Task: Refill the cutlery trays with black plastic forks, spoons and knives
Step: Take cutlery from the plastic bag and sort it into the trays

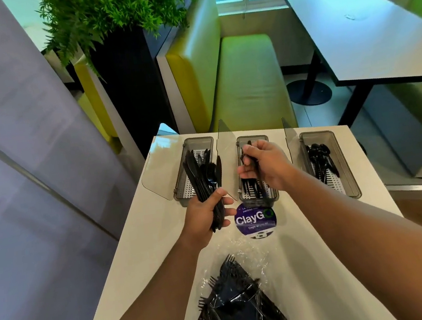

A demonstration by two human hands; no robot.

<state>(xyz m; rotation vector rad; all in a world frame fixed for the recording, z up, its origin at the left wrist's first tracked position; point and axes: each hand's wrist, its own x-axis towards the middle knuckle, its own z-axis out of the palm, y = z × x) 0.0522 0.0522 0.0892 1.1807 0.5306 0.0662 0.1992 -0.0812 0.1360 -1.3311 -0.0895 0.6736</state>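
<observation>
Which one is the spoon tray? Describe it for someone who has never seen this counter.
On the white counter, three grey trays stand in a row at the far edge. The spoon tray is the rightmost, nearest the dining table; it alone holds round-bowled spoons.

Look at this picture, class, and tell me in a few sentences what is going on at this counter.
A person is refilling three trays on a white counter. The left hand grips a bundle of black cutlery over the left tray. The right hand pinches a few black pieces above the middle tray. The right tray holds spoons. A clear bag of forks lies nearer the person.
</observation>
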